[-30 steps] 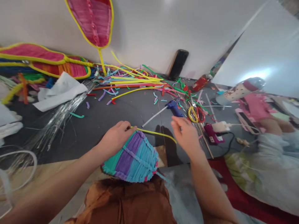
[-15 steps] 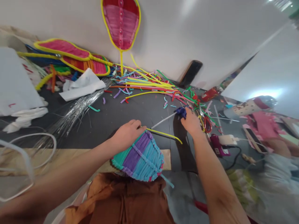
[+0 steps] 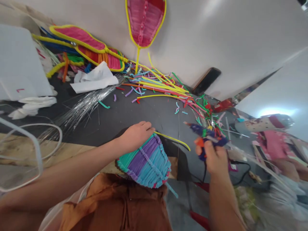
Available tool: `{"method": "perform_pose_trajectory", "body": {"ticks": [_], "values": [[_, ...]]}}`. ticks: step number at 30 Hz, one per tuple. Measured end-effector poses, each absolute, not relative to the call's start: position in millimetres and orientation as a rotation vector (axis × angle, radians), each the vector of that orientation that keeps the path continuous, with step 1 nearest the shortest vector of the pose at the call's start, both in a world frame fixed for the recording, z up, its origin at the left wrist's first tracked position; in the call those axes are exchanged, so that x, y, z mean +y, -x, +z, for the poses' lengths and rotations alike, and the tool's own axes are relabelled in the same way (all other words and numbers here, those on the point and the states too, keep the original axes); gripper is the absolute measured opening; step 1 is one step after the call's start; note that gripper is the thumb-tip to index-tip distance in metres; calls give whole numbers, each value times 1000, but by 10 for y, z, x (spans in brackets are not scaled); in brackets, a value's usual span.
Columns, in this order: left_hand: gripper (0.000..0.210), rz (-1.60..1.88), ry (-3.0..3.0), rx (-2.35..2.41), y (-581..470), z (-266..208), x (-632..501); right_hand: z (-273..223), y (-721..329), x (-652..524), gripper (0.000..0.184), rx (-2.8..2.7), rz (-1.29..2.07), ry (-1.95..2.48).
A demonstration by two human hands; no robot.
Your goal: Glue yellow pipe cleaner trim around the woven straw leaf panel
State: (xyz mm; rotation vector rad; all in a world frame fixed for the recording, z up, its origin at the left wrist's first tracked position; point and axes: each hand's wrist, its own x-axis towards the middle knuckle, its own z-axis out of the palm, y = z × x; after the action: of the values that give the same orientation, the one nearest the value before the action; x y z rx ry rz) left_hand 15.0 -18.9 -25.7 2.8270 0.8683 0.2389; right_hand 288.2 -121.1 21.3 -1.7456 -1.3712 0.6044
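Craft scraps crowd a dark tabletop (image 3: 158,115), its far edge lined by a heap of fuzzy pipe cleaners (image 3: 161,86) in yellow, red, green and lilac. A dark phone (image 3: 207,80) leans on the pale wall behind, near a red can (image 3: 223,105) and a rounded bottle (image 3: 264,123) toward the far right corner. At left, a spray of thin silvery strands (image 3: 81,109) fans toward the near edge, below a creased white paper (image 3: 95,78) and yellow-rimmed pink wings (image 3: 79,38). A rigid white sheet (image 3: 21,64), crumpled tissue (image 3: 33,106) and a looped white cable (image 3: 36,141) fill the left side.

At the near edge, above a lap in rumpled brown cloth (image 3: 120,205), lies a rounded, tapering panel (image 3: 146,166) of plush turquoise, purple and green stripes, crossed by ridged bands. The left hand (image 3: 137,136) is clasped on its far tip, fingers pressed together; a bent yellow strip (image 3: 173,139) pokes out past them. The right hand (image 3: 214,157) wraps firmly around the handle of a blue glue gun (image 3: 204,133), which is raised over the tabletop, nozzle pointing left, a dark cord hanging below. The strip lies between panel and gun; scraps clutter the space beyond, and another person's arm (image 3: 286,163) rests at far right.
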Motion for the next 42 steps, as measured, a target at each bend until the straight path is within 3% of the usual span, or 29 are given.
{"method": "perform_pose_trajectory", "body": {"ticks": [4, 16, 42], "values": [[22, 250, -2782, 873, -151, -263, -184, 49, -2401, -1387, 30, -1637, 782, 1728], [24, 233, -2808, 870, -159, -272, -190, -205, -2291, -1316, 30, -1831, 506, 1750], [23, 209, -2792, 889, -156, -226, -197, -290, -2296, -1292, 32, -1877, 346, 1747]]}}
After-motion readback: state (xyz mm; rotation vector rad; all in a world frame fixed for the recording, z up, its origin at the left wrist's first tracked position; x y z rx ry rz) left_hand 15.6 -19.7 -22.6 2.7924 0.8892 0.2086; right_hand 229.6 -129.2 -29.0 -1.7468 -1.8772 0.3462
